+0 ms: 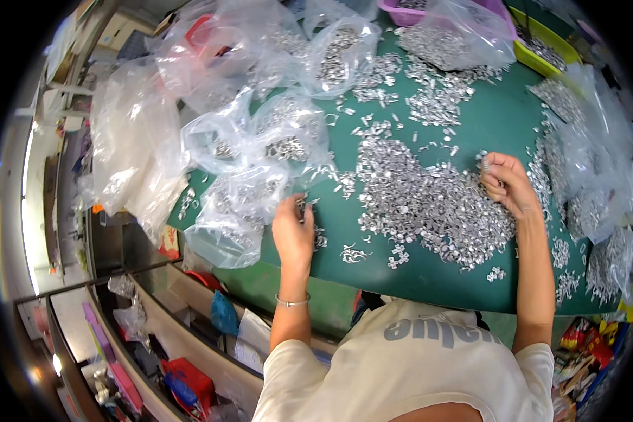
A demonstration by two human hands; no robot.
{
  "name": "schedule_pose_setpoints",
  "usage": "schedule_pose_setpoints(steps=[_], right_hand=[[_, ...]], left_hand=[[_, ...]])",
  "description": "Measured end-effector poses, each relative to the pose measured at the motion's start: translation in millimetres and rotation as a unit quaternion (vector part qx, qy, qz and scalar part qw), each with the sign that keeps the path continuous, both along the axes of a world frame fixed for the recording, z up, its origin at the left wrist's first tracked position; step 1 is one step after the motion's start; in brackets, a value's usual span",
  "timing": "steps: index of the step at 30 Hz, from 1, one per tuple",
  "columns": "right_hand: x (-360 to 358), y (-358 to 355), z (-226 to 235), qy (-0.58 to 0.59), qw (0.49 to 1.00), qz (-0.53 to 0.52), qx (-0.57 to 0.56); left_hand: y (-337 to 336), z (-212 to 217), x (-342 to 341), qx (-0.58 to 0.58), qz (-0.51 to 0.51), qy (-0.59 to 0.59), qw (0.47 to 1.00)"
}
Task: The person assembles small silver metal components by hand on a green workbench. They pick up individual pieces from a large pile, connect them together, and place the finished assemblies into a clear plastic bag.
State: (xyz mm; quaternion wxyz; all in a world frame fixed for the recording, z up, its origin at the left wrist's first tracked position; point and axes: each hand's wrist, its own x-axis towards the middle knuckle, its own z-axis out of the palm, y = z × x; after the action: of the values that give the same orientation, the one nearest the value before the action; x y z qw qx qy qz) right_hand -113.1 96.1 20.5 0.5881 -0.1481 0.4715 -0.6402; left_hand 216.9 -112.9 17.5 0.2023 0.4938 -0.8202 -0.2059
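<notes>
Nearest, low in the frame, the left hand (293, 232) pinches a few small metal pieces (304, 206) beside a clear bag (239, 211), likely for dropping them in. Right of centre, the right hand (508, 184) closes around more pieces above the silver heap (429, 200) on the green table (436, 278). Farther up lie more bags (337, 56) and trays (541, 53).

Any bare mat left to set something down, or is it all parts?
Bare green mat lies right of centre, between the far scattered parts and the right bags. A thinner strip runs along the near edge. The central pile and left bags are crowded.
</notes>
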Motion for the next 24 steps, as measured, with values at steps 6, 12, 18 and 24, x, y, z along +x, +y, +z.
schedule_pose_setpoints(steps=[6, 12, 18, 24], right_hand=[[34.1, 12.1, 16.9, -0.113, 0.978, -0.174, -0.035], [17.5, 1.0, -22.2, 0.508, 0.857, -0.084, 0.029], [24.0, -33.0, 6.9, 0.602, 0.771, 0.053, 0.202], [27.2, -29.8, -2.9, 0.677, 0.711, 0.083, 0.171]], left_hand=[[41.0, 22.0, -66.5, 0.582, -0.120, 0.319, 0.738], [31.2, 12.0, -148.9, 0.318, -0.278, 0.114, 0.899], [20.8, 0.6, -182.8, 0.058, -0.419, -0.079, 0.903], [10.3, -5.0, -187.5, 0.042, -0.482, -0.111, 0.868]])
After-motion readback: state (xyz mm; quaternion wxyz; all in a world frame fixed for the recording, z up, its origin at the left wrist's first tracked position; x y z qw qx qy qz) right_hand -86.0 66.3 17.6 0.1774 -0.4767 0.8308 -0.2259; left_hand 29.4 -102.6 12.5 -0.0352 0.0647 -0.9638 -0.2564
